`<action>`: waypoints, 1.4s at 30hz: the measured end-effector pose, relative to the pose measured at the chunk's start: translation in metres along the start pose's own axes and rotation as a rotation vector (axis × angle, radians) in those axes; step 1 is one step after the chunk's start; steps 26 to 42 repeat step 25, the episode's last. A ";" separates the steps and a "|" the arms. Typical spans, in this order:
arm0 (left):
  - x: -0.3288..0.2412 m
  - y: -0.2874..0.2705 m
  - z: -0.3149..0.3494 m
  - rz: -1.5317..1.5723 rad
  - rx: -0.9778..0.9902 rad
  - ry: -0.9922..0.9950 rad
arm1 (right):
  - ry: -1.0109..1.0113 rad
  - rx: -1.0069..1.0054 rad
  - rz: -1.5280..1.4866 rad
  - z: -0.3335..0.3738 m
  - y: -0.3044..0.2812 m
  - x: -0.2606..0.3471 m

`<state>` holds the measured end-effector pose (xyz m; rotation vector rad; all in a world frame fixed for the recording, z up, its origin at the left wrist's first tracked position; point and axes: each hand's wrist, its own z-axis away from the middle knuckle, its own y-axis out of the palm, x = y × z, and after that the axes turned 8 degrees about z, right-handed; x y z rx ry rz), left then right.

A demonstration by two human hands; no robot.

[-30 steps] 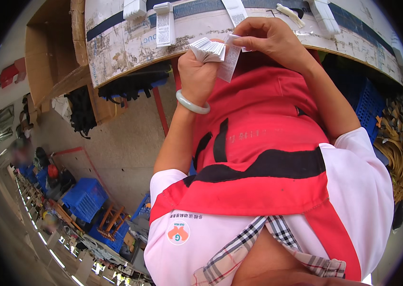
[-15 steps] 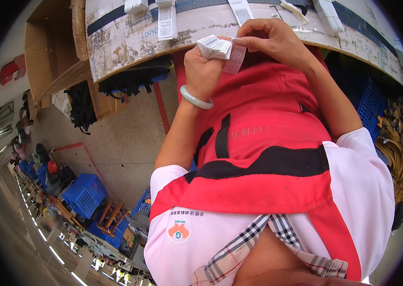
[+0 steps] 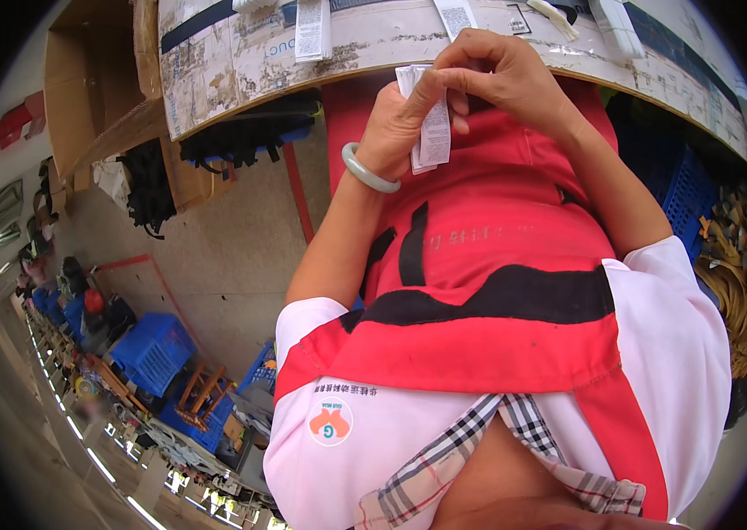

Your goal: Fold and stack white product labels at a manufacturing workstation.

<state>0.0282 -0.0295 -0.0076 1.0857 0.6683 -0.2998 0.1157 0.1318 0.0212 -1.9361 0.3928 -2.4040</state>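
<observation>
A stack of white printed labels [image 3: 435, 137] hangs upright in front of my red apron, near the table's front edge. My left hand [image 3: 394, 128] is closed around it, thumb across the front near the top; a pale bangle circles that wrist. My right hand [image 3: 506, 78] is closed in a pinch at the stack's upper end, its thumb and forefinger meeting beside my left thumb. Those fingers cover the top of the labels, so how many layers they pinch is hidden.
On the worn, cardboard-covered table [image 3: 241, 75] lie more label strips [image 3: 312, 34] and a white bundle [image 3: 616, 31]. An open cardboard box [image 3: 95, 88] stands at left. Blue crates [image 3: 154, 352] sit on the floor; tan strips [image 3: 735, 274] hang at right.
The labels were fanned out in my left hand, with one hanging from my right fingers. Now they are gathered in a flat, downward-hanging stack, and both hands have come together at its top.
</observation>
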 end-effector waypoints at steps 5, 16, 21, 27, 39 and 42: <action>-0.002 -0.009 0.001 0.046 0.006 -0.062 | -0.219 -0.129 0.233 -0.001 0.002 -0.005; 0.002 -0.005 0.007 -0.179 -0.039 -0.006 | -0.198 -0.113 0.186 0.007 0.004 0.003; 0.012 -0.012 0.009 -0.156 0.011 -0.025 | -0.103 -0.033 0.201 0.005 0.001 -0.004; 0.013 -0.014 0.013 -0.072 0.044 -0.075 | -0.057 0.050 0.208 0.006 -0.003 -0.002; 0.013 -0.014 0.013 -0.072 0.044 -0.075 | -0.057 0.050 0.208 0.006 -0.003 -0.002; 0.013 -0.014 0.013 -0.072 0.044 -0.075 | -0.057 0.050 0.208 0.006 -0.003 -0.002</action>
